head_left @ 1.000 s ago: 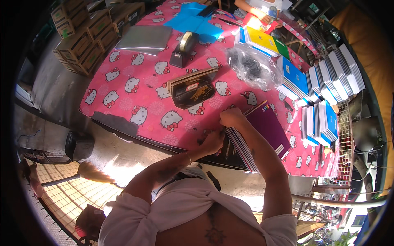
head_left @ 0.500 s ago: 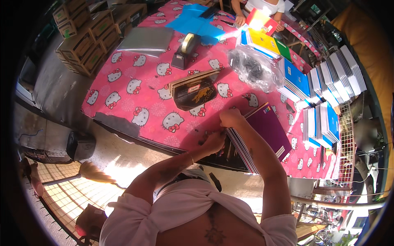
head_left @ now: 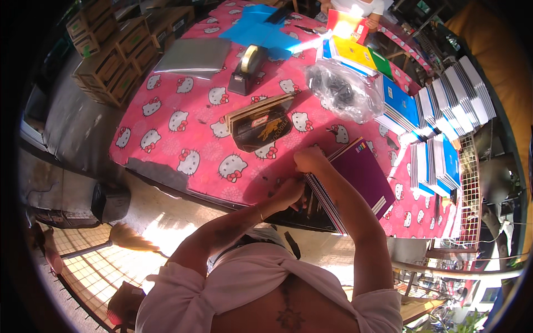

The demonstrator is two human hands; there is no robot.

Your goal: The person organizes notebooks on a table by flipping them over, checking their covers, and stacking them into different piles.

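A small stack of purple notebooks (head_left: 363, 180) lies aslant near the table's front edge, its bound spines toward my left. Over the stack's far left corner, my right hand (head_left: 311, 160) is closed with the fingers curled under; what it grips is hidden. Just nearer to me, beside the spines, my left hand (head_left: 293, 194) is also closed, its fingertips bent down. Something small may be in it, but shadow hides it. My right forearm crosses over part of the stack. A dark box with a picture on its front (head_left: 261, 130) stands beyond my hands.
On the pink patterned table (head_left: 150, 116) are a tape dispenser (head_left: 247, 71), grey sheets (head_left: 194, 57), blue sheets (head_left: 258, 30), crumpled clear plastic (head_left: 344, 91) and stacked blue notebooks (head_left: 398, 102). A person (head_left: 361, 12) holds a red notebook across the table. Cartons (head_left: 105, 72) stand at left.
My view has shifted slightly. Both hands stay at the notebook stack, with the left fingers a little changed. Across the table, the person's red notebook has tilted and moved.
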